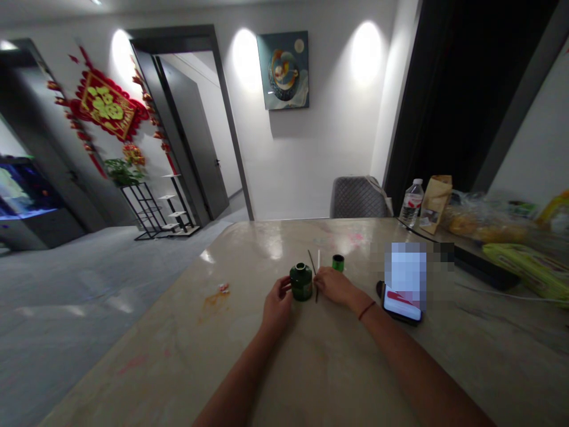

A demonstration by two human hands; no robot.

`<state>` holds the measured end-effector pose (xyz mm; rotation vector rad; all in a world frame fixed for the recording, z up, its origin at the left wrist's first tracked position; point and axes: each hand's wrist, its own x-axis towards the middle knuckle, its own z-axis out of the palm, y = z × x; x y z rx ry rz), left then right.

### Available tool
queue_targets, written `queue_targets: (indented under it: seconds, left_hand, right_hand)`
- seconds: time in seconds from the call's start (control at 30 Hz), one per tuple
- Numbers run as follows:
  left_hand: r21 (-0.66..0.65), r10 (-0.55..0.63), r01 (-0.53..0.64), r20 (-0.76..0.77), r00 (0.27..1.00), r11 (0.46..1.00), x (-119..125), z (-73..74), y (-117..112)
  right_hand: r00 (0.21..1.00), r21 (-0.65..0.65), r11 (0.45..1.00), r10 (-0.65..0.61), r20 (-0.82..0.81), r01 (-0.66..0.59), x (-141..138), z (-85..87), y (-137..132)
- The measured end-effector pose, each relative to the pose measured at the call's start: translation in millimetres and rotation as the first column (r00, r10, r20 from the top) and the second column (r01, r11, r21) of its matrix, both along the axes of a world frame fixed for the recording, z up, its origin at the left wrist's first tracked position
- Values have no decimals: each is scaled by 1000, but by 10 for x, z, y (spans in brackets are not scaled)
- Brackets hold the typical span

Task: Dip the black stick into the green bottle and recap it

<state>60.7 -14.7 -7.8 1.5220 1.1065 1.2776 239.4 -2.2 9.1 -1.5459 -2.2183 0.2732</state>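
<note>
A small dark green glass bottle (301, 283) stands upright on the table, its narrow mouth uncovered. My left hand (278, 301) is at its left side, with curled fingers against the glass. Just right of the bottle, my right hand (332, 284) is closed in a pinch on a thin dark stick (312, 259), whose lower end shows below the fingers. A white stick (319, 260) rises behind the same fingertips; whether they hold it too is unclear. Behind my right hand stands a short green cylinder (338, 263) with a dark open top, partly hidden by the hand.
A lit phone (402, 304) rests right of my right forearm. Further right are a water bottle (412, 204), a paper bag (436, 204), plastic bags (484, 220), a black bar (482, 265) and a green packet (528, 267). Small red-white bits (223, 288) lie at left. A chair (360, 197) stands behind.
</note>
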Motion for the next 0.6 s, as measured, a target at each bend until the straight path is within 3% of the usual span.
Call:
queue_targets:
  seconds: [0.23,0.47,0.6]
  left_hand:
    - [12,-3,3,13,1000,1000,-13,-57,35]
    - [7,2,-2,7,1000,1000,-19,-67,49]
    - [-10,-6,6,2,1000,1000,-9,-60,41]
  right_hand:
    - [981,-96,976,-194,28,196,2,-47,33]
    - [965,-142,955,-255,61,261,18,11,-16]
    - [937,-231,931,-319,-142,282,23,55,39]
